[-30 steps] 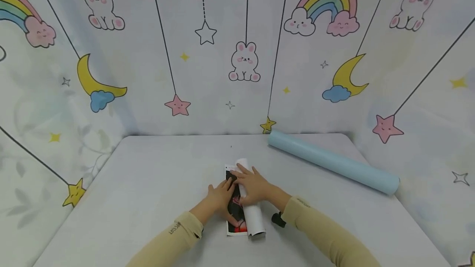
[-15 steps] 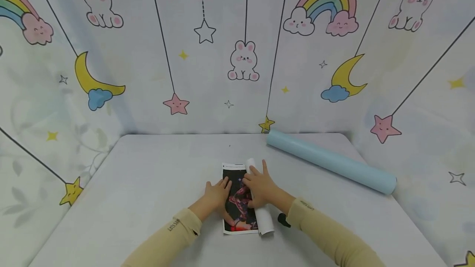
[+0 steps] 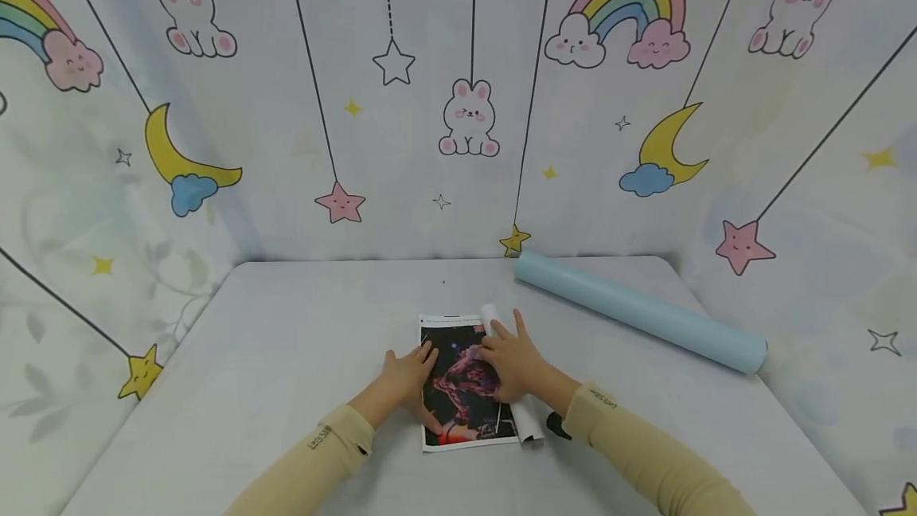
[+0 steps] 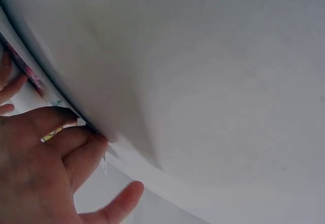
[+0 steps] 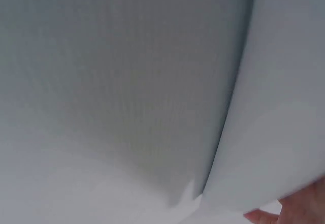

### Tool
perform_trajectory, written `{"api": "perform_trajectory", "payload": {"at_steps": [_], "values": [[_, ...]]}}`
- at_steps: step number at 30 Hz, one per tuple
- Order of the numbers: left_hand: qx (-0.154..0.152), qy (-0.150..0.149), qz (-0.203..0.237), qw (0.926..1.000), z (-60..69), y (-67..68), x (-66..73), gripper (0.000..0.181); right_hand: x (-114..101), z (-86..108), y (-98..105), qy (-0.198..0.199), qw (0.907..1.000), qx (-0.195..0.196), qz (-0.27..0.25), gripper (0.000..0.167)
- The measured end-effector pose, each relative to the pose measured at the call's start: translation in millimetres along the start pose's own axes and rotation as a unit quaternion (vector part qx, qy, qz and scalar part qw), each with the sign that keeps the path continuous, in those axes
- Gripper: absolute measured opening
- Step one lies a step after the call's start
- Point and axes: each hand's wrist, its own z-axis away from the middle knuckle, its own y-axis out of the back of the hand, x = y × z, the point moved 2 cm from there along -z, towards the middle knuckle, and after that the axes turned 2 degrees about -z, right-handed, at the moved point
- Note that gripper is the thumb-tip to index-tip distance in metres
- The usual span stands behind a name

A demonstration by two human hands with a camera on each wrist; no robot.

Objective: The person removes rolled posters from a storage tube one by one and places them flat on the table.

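A partly unrolled printed sheet (image 3: pixel 458 396) lies at the middle of the table, with a dark picture in pink and red inside a white border. Its right side is still coiled into a white roll (image 3: pixel 528 423). My left hand (image 3: pixel 404 385) rests on the sheet's left edge, fingers extended over the print. Over the roll lies my right hand (image 3: pixel 519 365), its fingers spread and one raised, with fingertips on the print beside the coil. In the left wrist view, left fingers (image 4: pixel 84 155) touch the sheet's edge. The roll (image 5: pixel 274 97) hides most of the right hand in its wrist view.
A long pale blue roll (image 3: pixel 637 310) lies slantwise across the back right of the white table (image 3: pixel 315 325). Beside the right cuff, a small black object (image 3: pixel 557 425) shows. Behind stands a cloth backdrop (image 3: pixel 401 134) with rabbits, stars and rainbows.
The right hand has moved rightward with the roll, so much more of the picture lies exposed. The left hand has shifted slightly left with the sheet's left edge.
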Motion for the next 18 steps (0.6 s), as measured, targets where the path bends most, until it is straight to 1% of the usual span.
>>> {"api": "perform_trajectory", "payload": {"at_steps": [4, 7, 11, 15, 18], "values": [[0.010, -0.001, 0.008, 0.9999, 0.8, -4.3, -9.2, 0.126, 9.1, 5.8, -4.5, -0.011, 0.9999, 0.000, 0.012, 0.066], [0.018, -0.004, 0.019, 0.9997, 3.3, -7.5, -15.3, 0.125, 15.8, 11.5, -8.9, -0.018, 0.9998, 0.002, 0.008, 0.063], [0.022, -0.015, 0.044, 0.9987, 6.8, -6.5, -18.2, 0.124, 21.9, 19.1, -13.2, -0.016, 0.9997, 0.015, -0.004, 0.060], [0.023, -0.014, 0.045, 0.9986, 5.4, -7.6, -23.6, 0.125, 28.4, 25.9, -15.1, -0.027, 0.9995, 0.018, 0.006, 0.063], [0.025, -0.012, 0.043, 0.9987, 2.0, -12.3, -34.1, 0.125, 36.3, 32.6, -15.8, -0.040, 0.9991, 0.017, 0.002, 0.061]]}}
